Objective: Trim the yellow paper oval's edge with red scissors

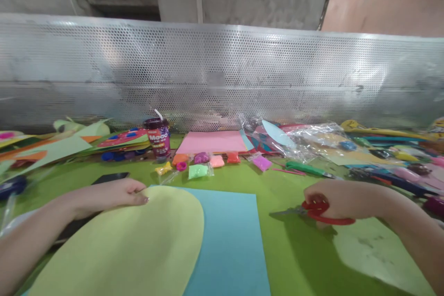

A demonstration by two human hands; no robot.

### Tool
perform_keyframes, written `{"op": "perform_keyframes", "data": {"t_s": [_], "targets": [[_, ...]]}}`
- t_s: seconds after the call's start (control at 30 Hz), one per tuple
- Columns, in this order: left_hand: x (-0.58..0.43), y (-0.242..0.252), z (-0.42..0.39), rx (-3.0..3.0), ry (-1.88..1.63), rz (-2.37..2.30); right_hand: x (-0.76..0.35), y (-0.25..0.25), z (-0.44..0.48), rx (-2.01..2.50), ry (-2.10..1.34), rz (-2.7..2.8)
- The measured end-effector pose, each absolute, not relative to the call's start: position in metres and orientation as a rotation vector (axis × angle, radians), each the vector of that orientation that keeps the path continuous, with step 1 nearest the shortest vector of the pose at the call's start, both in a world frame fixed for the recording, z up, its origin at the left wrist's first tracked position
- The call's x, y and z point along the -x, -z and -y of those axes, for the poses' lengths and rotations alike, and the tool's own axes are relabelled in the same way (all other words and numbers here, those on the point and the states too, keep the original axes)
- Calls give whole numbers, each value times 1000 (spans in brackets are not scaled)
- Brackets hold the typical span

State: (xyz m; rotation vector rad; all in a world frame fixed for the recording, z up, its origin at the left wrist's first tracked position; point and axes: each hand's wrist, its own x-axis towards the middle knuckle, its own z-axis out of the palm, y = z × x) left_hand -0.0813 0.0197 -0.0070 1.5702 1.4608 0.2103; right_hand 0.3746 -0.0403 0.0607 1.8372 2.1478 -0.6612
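Note:
My left hand point(126, 193) pinches the upper edge of a large yellow-green paper piece point(138, 245) with a rounded outline. Beneath that piece lies a blue sheet of paper point(229, 236), showing on the right and along the top. On the right, my right hand point(333, 201) is closed around red-handled scissors point(317, 208). Their blades point left, apart from both papers, above the green table point(284, 259). A dark flat object point(111, 177) lies partly hidden behind my left hand and forearm.
A purple drink cup point(159, 138) with a straw stands at the back. Small bags of coloured clay point(199, 171) and pink paper point(211, 142) lie beside it. A green cutter point(305, 168) rests at right. A perforated metal panel point(222, 55) closes off the far side.

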Motion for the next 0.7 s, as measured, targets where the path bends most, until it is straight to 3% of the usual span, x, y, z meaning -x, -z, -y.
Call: {"op": "perform_keyframes", "data": {"t_s": [0.2, 0.7], "targets": [[80, 10, -21, -1592, -202, -1468, -378, -56, 38, -1836, 427, -2236], [75, 7, -18, -1660, -168, -1476, -370, -43, 30, -1834, 281, -2315]]}}
